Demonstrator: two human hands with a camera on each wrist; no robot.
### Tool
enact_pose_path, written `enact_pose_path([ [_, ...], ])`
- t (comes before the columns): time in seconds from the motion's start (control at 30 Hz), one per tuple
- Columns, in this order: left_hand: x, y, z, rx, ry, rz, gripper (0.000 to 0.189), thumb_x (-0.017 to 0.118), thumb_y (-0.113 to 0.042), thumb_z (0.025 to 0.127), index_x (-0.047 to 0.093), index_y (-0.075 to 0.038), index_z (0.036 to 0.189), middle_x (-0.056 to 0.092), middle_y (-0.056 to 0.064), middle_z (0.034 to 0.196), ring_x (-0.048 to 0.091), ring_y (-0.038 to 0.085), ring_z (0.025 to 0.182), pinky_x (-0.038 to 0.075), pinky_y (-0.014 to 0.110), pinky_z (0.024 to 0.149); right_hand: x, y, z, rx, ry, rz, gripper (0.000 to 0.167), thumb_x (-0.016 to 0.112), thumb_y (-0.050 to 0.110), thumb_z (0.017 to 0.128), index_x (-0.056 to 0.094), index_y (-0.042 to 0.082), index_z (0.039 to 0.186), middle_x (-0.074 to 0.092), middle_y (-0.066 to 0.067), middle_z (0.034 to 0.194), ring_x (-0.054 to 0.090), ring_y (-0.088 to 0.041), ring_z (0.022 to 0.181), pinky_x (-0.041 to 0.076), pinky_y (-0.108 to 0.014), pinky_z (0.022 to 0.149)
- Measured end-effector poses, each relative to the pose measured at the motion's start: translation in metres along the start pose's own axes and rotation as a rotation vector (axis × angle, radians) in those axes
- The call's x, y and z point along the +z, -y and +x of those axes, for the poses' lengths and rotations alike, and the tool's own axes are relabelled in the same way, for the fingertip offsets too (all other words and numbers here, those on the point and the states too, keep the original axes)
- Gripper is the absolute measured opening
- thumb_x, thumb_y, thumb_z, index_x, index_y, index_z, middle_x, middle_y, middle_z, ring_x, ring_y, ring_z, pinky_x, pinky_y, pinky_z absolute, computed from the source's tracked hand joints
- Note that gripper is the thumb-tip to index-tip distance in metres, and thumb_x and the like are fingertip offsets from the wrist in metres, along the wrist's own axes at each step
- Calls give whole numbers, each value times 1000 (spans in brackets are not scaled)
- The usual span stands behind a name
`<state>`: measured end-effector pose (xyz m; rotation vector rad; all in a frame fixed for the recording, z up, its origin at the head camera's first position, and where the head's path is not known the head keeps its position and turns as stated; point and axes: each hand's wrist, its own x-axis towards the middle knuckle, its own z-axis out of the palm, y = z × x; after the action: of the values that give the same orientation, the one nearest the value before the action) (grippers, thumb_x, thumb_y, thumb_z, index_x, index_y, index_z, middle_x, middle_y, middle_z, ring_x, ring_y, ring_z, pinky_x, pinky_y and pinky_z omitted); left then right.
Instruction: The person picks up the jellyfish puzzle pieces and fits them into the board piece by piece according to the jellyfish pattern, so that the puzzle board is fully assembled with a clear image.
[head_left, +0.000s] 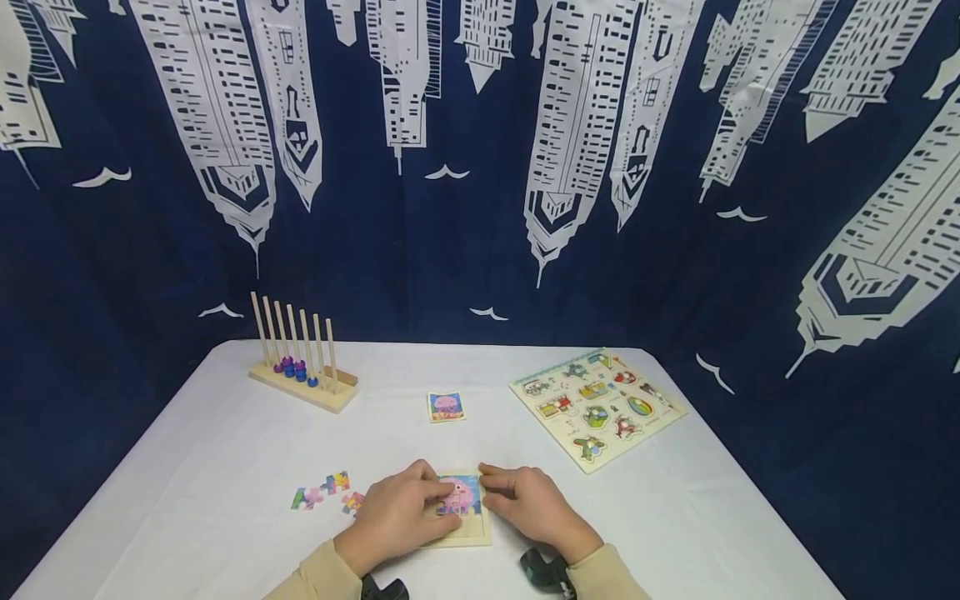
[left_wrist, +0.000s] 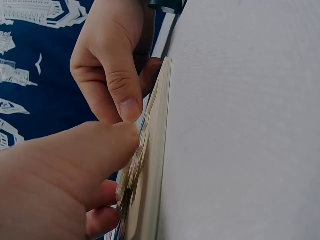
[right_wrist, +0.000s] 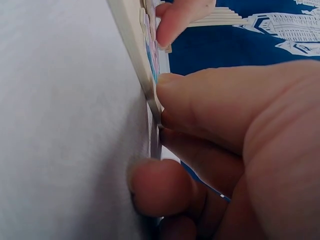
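A small wooden puzzle tray (head_left: 472, 537) lies on the table before me, its lower part bare wood. Joined jigsaw pieces (head_left: 467, 492) with a pink figure on blue fill its upper part. My left hand (head_left: 401, 510) lies over the tray's left side, and its thumb and fingertips touch the pieces. At the tray's right edge is my right hand (head_left: 536, 504), thumb and forefinger apart and touching the rim. In the right wrist view, the right thumb (right_wrist: 200, 97) rests at the tray's edge. Loose jigsaw pieces (head_left: 307, 498) lie left of my left hand, one partly hidden by it.
Beyond the tray lies a small picture card (head_left: 446, 407) with the same pink figure. A wooden peg rack (head_left: 303, 387) with purple and blue beads stands at the back left. A picture peg board (head_left: 600, 408) lies at the back right. Behind the white table (head_left: 187, 517) hangs a dark blue curtain.
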<state>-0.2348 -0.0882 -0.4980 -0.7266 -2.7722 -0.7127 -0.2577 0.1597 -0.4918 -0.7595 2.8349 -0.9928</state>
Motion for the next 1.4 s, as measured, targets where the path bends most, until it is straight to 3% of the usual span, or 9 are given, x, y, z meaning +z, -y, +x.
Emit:
enact_pose_path([
  [0.47, -1, 0, 0, 3, 16, 39, 56, 80, -62, 80, 77, -26, 123, 54, -15, 94, 37, -1, 60, 31, 22, 50, -1, 3, -1, 0, 1, 2, 35, 73, 27, 96, 73, 10, 126, 64, 2, 141, 60, -28, 132, 45, -51, 109],
  [0.83, 0, 1, -2, 19, -19, 32, 44, 81, -53, 83, 81, -23, 115, 52, -17, 82, 35, -2, 57, 31, 21, 48, -1, 3, -1, 0, -4, 6, 35, 73, 26, 95, 74, 10, 126, 65, 2, 141, 60, -27, 132, 45, -51, 109],
  [1.1, 0, 0, -1, -21, -6, 16, 44, 81, -53, 83, 80, -26, 117, 52, -18, 75, 35, 1, 54, 30, 24, 47, 1, 1, 1, -12, -11, -21, 34, 75, 25, 94, 75, 11, 124, 65, 3, 140, 61, -27, 132, 46, -51, 109],
  [1.23, -1, -2, -1, -16, 17, 77, 44, 78, -56, 85, 78, -29, 119, 48, -17, 70, 34, 3, 52, 29, 25, 46, 1, 2, 0, -12, -9, -15, 35, 75, 25, 93, 74, 10, 125, 65, 2, 141, 61, -27, 132, 45, -52, 109],
  [1.4, -2, -5, -2, 39, 33, 210, 42, 72, -56, 89, 77, -31, 122, 55, -12, 70, 37, 4, 53, 32, 27, 48, 0, 2, 0, -11, -7, -7, 35, 74, 25, 94, 74, 10, 126, 64, 3, 141, 60, -27, 132, 45, -52, 109],
])
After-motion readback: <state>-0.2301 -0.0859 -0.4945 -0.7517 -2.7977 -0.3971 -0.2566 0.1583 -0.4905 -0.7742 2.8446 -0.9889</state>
